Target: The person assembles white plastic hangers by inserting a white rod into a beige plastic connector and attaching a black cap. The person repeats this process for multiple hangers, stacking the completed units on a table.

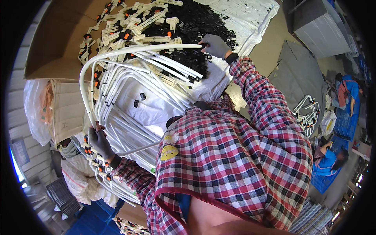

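A long white bent tube (164, 46) spans between my two gloved hands. Grey fingers of my left hand (101, 143) close round its lower end on the left. At the tube's other tip, upper right, my right hand (216, 46) pinches a small black part against the opening; the fingers hide most of it. Below lies a bundle of similar white bent tubes (113, 82), some with black marks or holes. Behind them spreads a heap of small black plastic pieces (196, 23), next to cream plastic fittings (149, 21) with black and orange bits.
A big cardboard box (58, 39) stands at the upper left, with a white sack (84, 172) below it. White sheeting (250, 17) lies under the heap. Assembled white frames (306, 113) rest on a grey cloth at right. Two people in blue (329, 160) sit farther right.
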Tool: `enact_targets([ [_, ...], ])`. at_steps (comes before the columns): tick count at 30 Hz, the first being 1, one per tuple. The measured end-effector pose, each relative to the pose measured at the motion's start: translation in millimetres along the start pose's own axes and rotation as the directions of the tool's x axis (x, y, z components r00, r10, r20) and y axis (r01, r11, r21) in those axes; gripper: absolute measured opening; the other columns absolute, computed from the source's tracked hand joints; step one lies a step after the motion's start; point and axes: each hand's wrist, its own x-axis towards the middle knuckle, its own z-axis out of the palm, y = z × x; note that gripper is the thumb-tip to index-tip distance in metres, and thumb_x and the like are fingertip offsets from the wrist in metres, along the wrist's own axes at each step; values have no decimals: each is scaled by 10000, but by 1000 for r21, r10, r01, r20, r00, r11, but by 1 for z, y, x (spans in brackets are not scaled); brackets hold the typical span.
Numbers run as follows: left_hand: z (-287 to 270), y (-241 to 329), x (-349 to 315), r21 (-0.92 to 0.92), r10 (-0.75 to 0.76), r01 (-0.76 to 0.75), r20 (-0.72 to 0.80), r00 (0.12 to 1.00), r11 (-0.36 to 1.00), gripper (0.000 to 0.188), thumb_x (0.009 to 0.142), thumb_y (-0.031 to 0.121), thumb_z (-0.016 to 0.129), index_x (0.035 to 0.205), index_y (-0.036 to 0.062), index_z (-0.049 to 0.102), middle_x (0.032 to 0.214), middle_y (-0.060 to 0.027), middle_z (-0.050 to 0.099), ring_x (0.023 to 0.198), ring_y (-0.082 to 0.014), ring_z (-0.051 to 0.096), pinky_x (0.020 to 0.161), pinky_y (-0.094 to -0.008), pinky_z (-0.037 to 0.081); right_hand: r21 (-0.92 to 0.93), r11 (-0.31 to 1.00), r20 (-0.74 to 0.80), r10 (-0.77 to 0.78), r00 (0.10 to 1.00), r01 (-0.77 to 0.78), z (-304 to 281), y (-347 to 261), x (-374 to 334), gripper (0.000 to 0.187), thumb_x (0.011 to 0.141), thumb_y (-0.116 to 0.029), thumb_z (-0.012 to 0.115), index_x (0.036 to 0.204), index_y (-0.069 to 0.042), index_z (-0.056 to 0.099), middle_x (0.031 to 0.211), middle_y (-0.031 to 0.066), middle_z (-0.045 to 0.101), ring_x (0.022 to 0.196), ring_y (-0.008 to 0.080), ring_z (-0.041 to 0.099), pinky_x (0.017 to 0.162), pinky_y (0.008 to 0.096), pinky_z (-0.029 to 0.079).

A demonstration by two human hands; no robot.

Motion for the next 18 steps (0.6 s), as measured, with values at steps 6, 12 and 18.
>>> enact_targets([
  [6, -5, 3, -21, 48, -5, 5, -1, 1000, 999, 159, 1001, 141, 541, 1000, 19, 642, 698, 30, 523, 598, -45, 432, 548, -210, 345, -53, 984, 212, -155, 965, 169, -31, 5, 4, 386, 749, -262, 800, 1058, -48, 712, 872, 94, 658, 820, 286, 640, 751, 371, 498],
  [12, -7, -19, -28, -46, -8, 8, -14, 1000, 999, 81, 969, 77, 557, 897, 42, 566, 703, 41, 435, 610, -52, 382, 563, -216, 314, 293, 956, 515, -156, 843, -2, -65, 1, 11, 399, 802, -254, 780, 1096, 3, 699, 839, 61, 654, 765, 138, 608, 718, 299, 483],
  [18, -9, -44, -30, -104, -9, 9, 5, 1000, 995, 39, 979, 90, 577, 961, 58, 564, 716, 69, 431, 599, -26, 352, 535, -196, 277, 439, 885, 673, -211, 709, -154, -90, -17, -6, 382, 855, -263, 732, 1126, 2, 689, 868, 24, 670, 800, 95, 568, 741, 282, 465],
])
